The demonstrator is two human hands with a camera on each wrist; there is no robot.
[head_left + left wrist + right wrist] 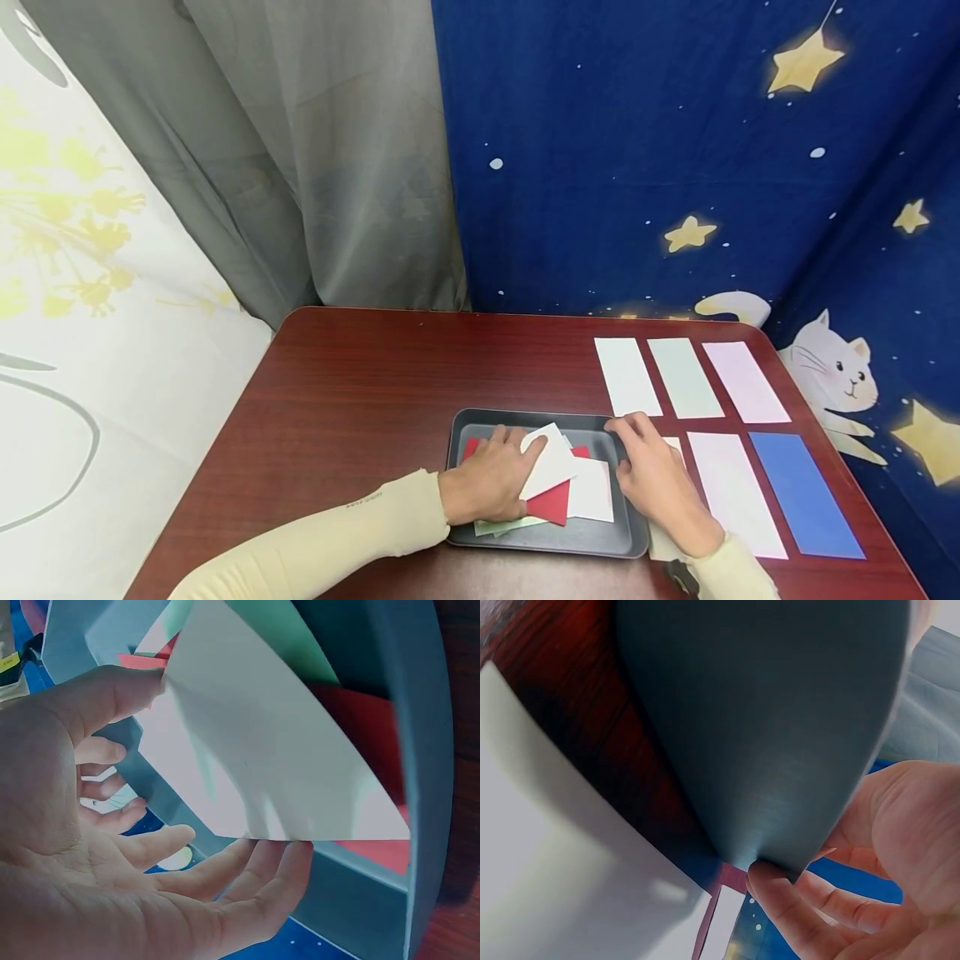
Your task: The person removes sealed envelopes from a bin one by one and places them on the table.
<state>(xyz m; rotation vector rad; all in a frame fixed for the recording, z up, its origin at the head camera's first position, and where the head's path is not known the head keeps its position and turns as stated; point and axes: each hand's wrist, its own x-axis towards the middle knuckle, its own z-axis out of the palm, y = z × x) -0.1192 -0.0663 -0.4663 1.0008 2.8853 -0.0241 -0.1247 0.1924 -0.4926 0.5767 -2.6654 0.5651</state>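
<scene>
A dark grey baking tray [558, 538] holds a loose pile of paper pieces. My left hand [491, 473] reaches over the pile and grips a white paper piece [255, 750], thumb at one edge and fingertips at another. Under it lie red paper [551, 505], another white piece [592, 490] and light green paper [504, 526]. At the tray's right side, my right hand [663, 479] holds the rim, its fingertips against the outer wall [765, 750] in the right wrist view. The left palm hides part of the pile.
Right of the tray, paper strips lie in two rows: a white strip [628, 377], a pale green strip [686, 377] and a pink strip [746, 382] behind, a pale strip [737, 496] and a blue strip [808, 496] in front. Curtains [600, 167] hang behind the table [352, 375].
</scene>
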